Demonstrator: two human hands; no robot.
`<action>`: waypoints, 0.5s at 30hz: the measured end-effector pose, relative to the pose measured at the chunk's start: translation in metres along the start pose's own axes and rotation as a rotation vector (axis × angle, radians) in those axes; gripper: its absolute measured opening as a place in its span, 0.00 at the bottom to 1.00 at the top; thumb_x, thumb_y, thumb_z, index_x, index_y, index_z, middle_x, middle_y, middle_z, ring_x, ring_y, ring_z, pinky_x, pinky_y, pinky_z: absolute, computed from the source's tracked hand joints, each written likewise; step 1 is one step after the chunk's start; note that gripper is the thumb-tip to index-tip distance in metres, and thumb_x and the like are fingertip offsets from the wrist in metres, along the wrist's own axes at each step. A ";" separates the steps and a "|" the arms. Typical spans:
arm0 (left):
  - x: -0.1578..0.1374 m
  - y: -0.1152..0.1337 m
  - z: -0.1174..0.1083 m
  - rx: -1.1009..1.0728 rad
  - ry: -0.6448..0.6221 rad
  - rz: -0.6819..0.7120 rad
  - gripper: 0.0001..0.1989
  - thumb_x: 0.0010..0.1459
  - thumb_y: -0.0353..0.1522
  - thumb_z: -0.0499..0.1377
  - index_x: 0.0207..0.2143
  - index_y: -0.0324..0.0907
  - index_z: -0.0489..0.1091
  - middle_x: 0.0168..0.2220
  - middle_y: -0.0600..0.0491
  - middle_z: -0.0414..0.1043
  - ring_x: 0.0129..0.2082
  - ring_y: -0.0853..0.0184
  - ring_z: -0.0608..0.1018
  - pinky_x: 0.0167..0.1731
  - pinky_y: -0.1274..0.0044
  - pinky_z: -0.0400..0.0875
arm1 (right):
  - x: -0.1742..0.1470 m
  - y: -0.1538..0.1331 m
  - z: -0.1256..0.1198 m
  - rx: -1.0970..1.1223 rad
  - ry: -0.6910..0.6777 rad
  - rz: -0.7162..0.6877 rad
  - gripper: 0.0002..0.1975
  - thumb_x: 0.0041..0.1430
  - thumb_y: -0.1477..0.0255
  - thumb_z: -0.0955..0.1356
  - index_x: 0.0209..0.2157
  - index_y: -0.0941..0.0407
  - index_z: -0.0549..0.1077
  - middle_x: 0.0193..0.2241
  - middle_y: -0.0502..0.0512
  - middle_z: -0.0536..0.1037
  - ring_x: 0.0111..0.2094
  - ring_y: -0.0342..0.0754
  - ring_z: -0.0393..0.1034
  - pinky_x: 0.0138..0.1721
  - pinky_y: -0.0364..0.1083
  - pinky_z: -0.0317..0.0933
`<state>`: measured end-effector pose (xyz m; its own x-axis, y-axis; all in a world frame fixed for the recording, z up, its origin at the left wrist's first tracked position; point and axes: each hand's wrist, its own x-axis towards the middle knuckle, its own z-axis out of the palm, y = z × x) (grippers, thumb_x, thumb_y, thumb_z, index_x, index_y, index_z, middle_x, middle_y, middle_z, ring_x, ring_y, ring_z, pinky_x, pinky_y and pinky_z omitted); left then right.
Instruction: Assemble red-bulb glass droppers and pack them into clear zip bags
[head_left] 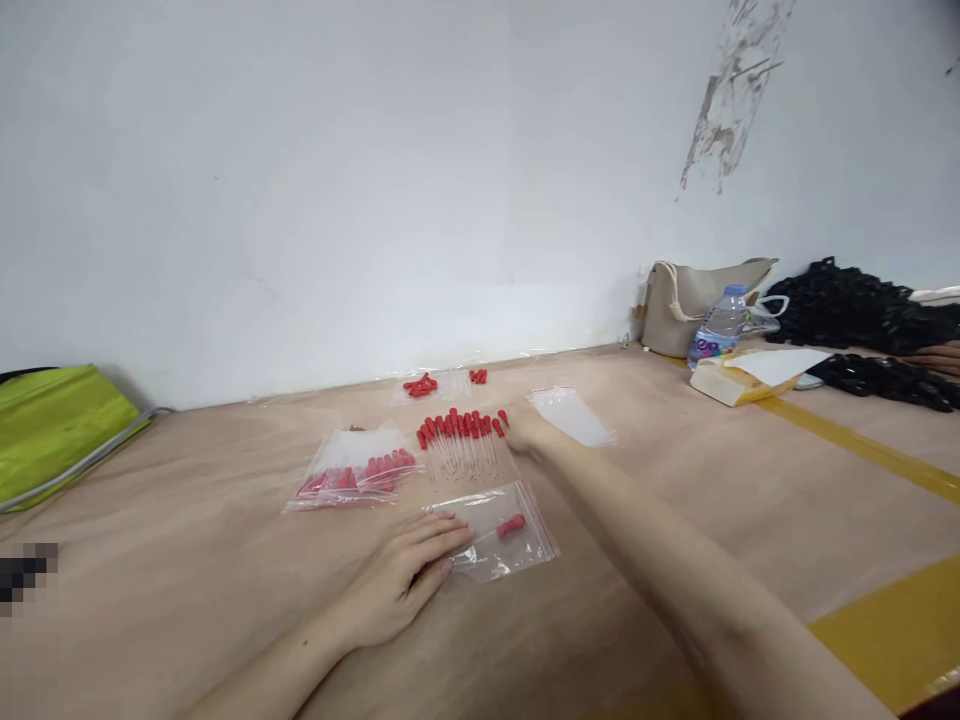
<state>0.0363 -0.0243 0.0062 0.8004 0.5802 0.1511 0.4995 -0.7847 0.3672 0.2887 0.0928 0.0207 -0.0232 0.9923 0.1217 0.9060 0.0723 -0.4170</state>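
My left hand (409,570) lies with its fingers stretched out on the edge of a clear zip bag (487,560). Inside that bag is one small tool with a red handle (511,526); its thin shaft points toward my fingers. My right hand (526,432) reaches to the right end of a row of red-handled tools (454,425) with thin metal shafts. Its fingers are closed at a tilted red handle (502,417), partly hidden by the hand. Left of the row, filled zip bags (356,470) holding more red-handled tools overlap each other.
Flat zip bags (571,415) lie right of the row. Loose red pieces (421,385) sit on plastic near the wall. A green bag (64,430) is far left. A water bottle (720,325), beige bag (694,300), tissue pack (742,378) and black pile (847,310) stand right.
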 end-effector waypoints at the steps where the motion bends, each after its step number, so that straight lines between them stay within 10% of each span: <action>1: 0.000 0.000 0.000 0.005 0.005 0.000 0.19 0.62 0.32 0.45 0.55 0.52 0.57 0.54 0.56 0.61 0.56 0.65 0.61 0.55 0.65 0.55 | -0.003 0.003 -0.006 0.021 0.034 0.012 0.14 0.49 0.73 0.66 0.39 0.61 0.66 0.32 0.62 0.74 0.35 0.50 0.69 0.34 0.43 0.59; 8: 0.000 0.001 -0.001 0.000 0.049 -0.042 0.21 0.58 0.38 0.51 0.54 0.49 0.58 0.54 0.52 0.62 0.53 0.62 0.65 0.52 0.66 0.60 | -0.056 0.045 -0.025 0.596 0.259 0.161 0.29 0.51 0.76 0.57 0.55 0.61 0.43 0.19 0.46 0.67 0.18 0.43 0.63 0.21 0.41 0.58; 15: 0.002 0.002 -0.001 -0.027 0.056 -0.051 0.21 0.57 0.39 0.52 0.54 0.48 0.58 0.53 0.51 0.63 0.52 0.62 0.66 0.50 0.66 0.61 | -0.101 0.042 0.009 1.116 0.370 0.252 0.30 0.45 0.72 0.62 0.51 0.55 0.47 0.17 0.39 0.61 0.16 0.40 0.60 0.16 0.39 0.57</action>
<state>0.0385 -0.0248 0.0081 0.7538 0.6314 0.1821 0.5298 -0.7479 0.4001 0.3252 -0.0030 -0.0174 0.3904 0.9153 0.0993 -0.0021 0.1087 -0.9941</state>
